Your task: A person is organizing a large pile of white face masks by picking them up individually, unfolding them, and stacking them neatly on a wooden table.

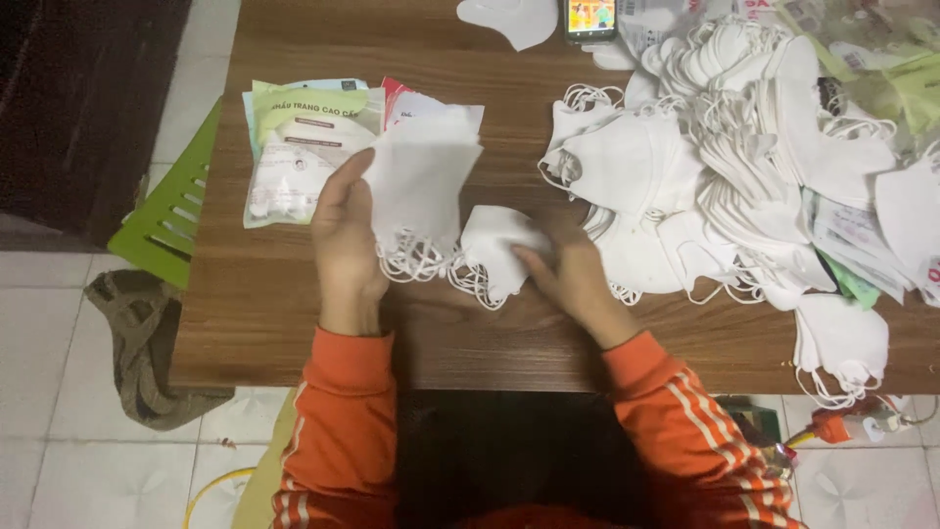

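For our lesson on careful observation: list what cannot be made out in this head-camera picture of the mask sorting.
- Phone: cut off by the top edge.
- Right hand fingertips: blurred, partly hidden by a folded mask.
- Left hand fingers: hidden behind the mask stack.
- Lower packets: overlapped by the top packet.

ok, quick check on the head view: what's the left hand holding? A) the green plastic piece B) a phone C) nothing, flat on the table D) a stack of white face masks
D: the left hand grips a stack of white masks raised off the wooden table, ear loops dangling below, while the right hand presses on a single mask lying on the table.
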